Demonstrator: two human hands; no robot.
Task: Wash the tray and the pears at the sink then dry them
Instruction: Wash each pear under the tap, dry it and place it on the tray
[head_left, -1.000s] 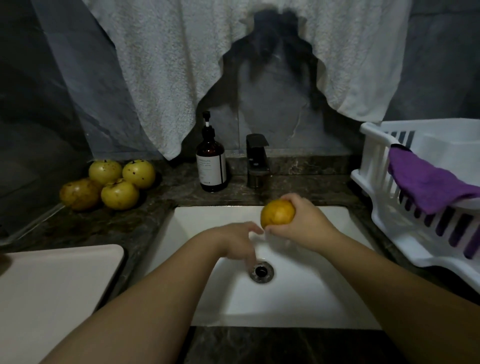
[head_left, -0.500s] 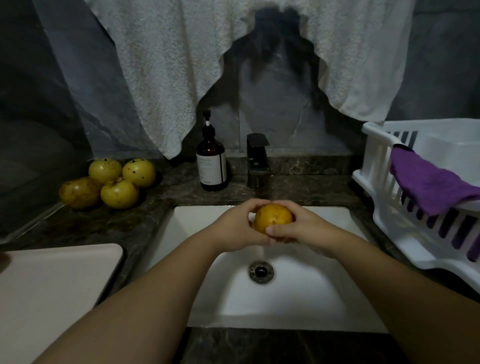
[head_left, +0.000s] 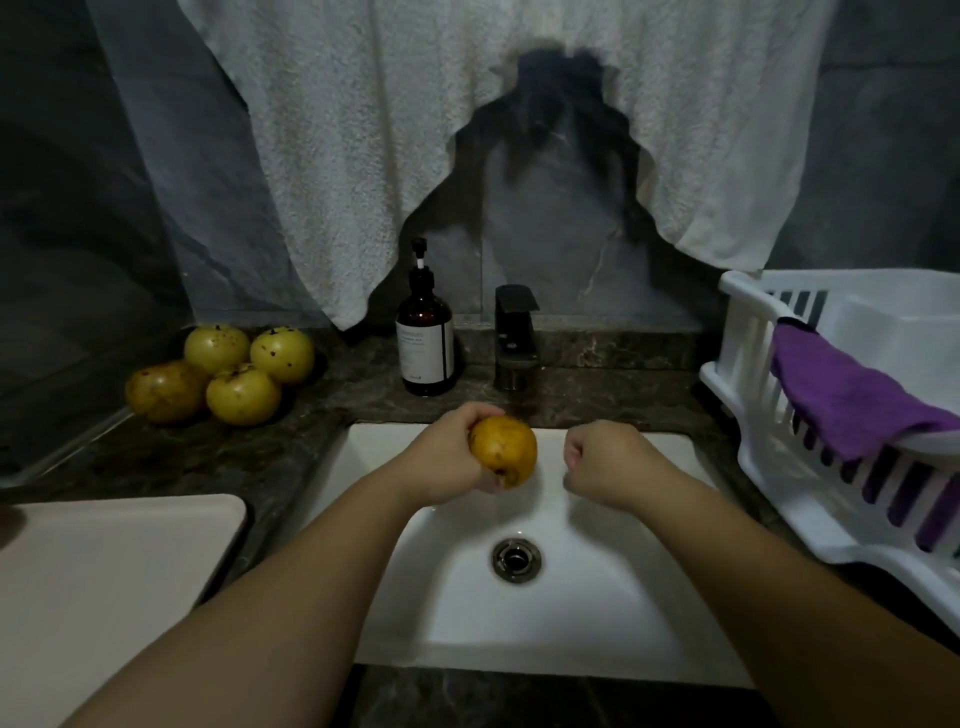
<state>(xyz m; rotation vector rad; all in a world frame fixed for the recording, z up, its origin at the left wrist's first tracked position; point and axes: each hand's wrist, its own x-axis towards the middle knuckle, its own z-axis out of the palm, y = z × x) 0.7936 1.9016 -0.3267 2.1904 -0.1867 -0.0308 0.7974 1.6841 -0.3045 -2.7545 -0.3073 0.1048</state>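
My left hand (head_left: 447, 462) grips a round, speckled golden-brown pear (head_left: 503, 451) above the glossy white rectangular sink (head_left: 597, 613), just below the dark faucet (head_left: 514, 338). My right hand (head_left: 605, 462), just beside the pear and apart from it, is curled into a fist, apparently holding nothing. Four yellow-green spotted pears (head_left: 228, 371) cluster on the dark marbled counter (head_left: 332, 410) left; the smooth cream tray (head_left: 104, 582) lies nearer.
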